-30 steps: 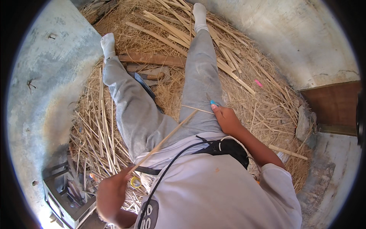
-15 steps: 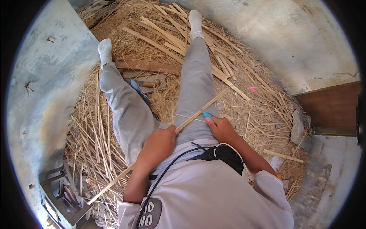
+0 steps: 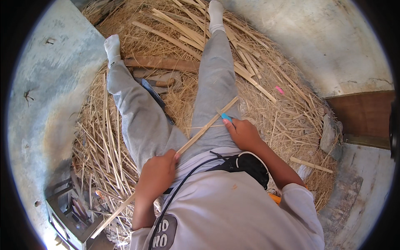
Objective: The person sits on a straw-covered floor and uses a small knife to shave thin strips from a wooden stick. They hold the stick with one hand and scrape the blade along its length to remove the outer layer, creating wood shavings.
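A long, pale split strip of wood or bamboo (image 3: 203, 130) runs diagonally over my lap. My left hand (image 3: 156, 175) is closed around it beside my left hip, and its tail end passes under my left forearm. In my closed right hand (image 3: 244, 134) is a small knife with a blue handle (image 3: 225, 117). Its short blade meets the strip near the far end, above my right thigh. A thin sliver (image 3: 206, 126) lies across my lap beneath the strip.
Straw-like shavings (image 3: 291, 125) and several loose strips (image 3: 177, 31) cover the floor. Between my legs lie a brown plank (image 3: 162, 63), a wooden-handled tool (image 3: 163, 82) and a blue-edged blade (image 3: 152, 95). A wooden frame (image 3: 68, 221) stands at lower left; walls (image 3: 54, 91) close in both sides.
My left hand has drawn the strip back toward my left hip, so its far end is nearer the knife. My right hand has shifted only slightly.
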The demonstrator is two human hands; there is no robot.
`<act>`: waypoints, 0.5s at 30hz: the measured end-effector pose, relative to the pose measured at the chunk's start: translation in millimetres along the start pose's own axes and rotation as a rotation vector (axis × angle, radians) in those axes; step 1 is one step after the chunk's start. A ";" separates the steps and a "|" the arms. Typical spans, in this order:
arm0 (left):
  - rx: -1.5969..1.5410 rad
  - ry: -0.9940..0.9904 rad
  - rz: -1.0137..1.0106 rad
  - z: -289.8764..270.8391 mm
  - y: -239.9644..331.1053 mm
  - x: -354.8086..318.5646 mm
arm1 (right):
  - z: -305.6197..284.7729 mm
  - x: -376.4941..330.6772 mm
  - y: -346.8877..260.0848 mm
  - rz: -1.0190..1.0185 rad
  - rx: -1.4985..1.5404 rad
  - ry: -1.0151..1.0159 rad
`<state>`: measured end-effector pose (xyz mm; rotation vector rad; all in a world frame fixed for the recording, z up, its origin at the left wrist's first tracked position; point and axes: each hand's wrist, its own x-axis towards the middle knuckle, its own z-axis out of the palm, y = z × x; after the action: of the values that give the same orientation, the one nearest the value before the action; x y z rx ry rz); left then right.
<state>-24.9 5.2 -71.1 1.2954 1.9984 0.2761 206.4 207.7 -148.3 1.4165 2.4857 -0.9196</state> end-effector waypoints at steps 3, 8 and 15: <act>0.034 -0.002 -0.038 -10.9 -3.9 -20.4 | 1.8 0.6 -3.9 0.007 -0.043 -0.002; -0.052 0.003 -0.053 -19.8 -25.2 -52.2 | 2.8 -1.5 -3.6 0.002 0.042 0.030; -0.028 0.015 -0.098 -25.7 -22.6 -69.4 | 4.8 -5.0 -6.9 0.012 0.011 0.049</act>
<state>-42.2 -60.0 -33.1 1.1772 2.0561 0.2669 202.7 198.7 -147.1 1.4727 2.5078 -0.9082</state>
